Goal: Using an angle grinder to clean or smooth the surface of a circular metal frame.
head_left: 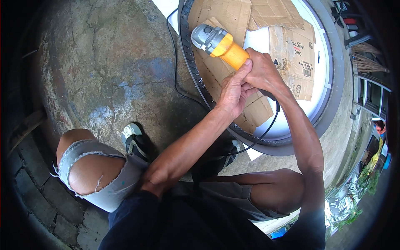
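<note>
A yellow-bodied angle grinder with a grey metal head (216, 41) lies tilted over flattened brown cardboard sheets (233, 16) inside a round grey-rimmed tub (337, 75). The right hand (262, 73) wraps its grip around the grinder's rear; the left hand (234, 89) presses fingers against it. A black cord (266, 129) trails below.

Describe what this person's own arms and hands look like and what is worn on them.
Both forearms are bare from the elbow down: no sleeves, gloves, watch or rings show. The left hand and the right hand are ungloved, with lean, sinewy arms and veins showing on the left forearm. Dark fabric shows at the lower edge near the upper right arm; whether it is a sleeve cannot be told.
</note>
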Available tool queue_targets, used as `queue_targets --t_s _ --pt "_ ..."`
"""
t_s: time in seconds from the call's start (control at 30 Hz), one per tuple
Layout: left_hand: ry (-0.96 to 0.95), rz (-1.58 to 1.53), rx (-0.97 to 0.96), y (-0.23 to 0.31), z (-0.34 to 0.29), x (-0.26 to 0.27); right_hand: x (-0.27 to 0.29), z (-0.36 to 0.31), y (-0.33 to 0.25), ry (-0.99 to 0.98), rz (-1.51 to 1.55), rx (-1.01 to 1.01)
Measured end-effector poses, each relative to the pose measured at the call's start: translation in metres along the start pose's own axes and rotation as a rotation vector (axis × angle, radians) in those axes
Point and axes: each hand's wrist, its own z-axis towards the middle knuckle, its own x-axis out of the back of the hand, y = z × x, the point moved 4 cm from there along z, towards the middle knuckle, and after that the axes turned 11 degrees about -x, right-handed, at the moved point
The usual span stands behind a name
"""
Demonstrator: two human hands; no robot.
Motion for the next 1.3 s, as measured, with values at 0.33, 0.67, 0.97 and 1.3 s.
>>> queue_targets --t_s 0.33,0.67,0.97,1.3 --pt "0.017 -0.019 -0.046 0.019 0.023 -0.001 0.004 0.027 -0.016 0.035 0.038 0.045" --pt "0.036 0.017 -0.056 0.019 0.018 0.007 0.001 0.025 -0.020 -0.020 0.020 0.059" --pt "0.048 0.038 -0.060 0.014 0.016 0.011 -0.005 0.022 -0.014 -0.044 0.065 0.068" --pt "0.046 0.035 -0.049 0.010 0.013 0.010 -0.002 0.014 -0.011 -0.019 0.043 0.052"
